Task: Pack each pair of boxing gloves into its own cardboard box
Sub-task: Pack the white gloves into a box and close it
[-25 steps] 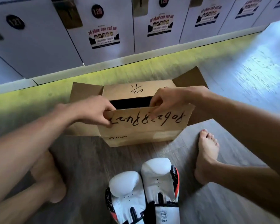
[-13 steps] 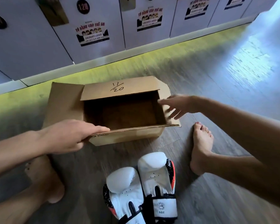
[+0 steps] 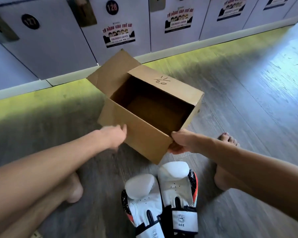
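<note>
An open, empty cardboard box point(image 3: 138, 134) sits skewed on the wooden floor, its flaps spread, one marked "1/20". My right hand point(image 3: 182, 141) grips its near right corner, thumb on the rim. My left hand point(image 3: 116, 135) rests against the box's near long side, fingers loosely together and blurred. Close to me lie two white boxing gloves side by side, the left glove point(image 3: 141, 200) and the right glove point(image 3: 177, 186), with black and orange trim. Neither hand touches them.
White lockers point(image 3: 62, 48) numbered 127 and 128 line the wall behind the box. My bare left foot point(image 3: 74, 189) and right foot point(image 3: 225, 140) flank the gloves. Open wooden floor point(image 3: 248, 93) stretches to the right.
The near flap was folded down and the box opened. The box has since turned clockwise and tilted; my right hand moved from its far right side to its near corner.
</note>
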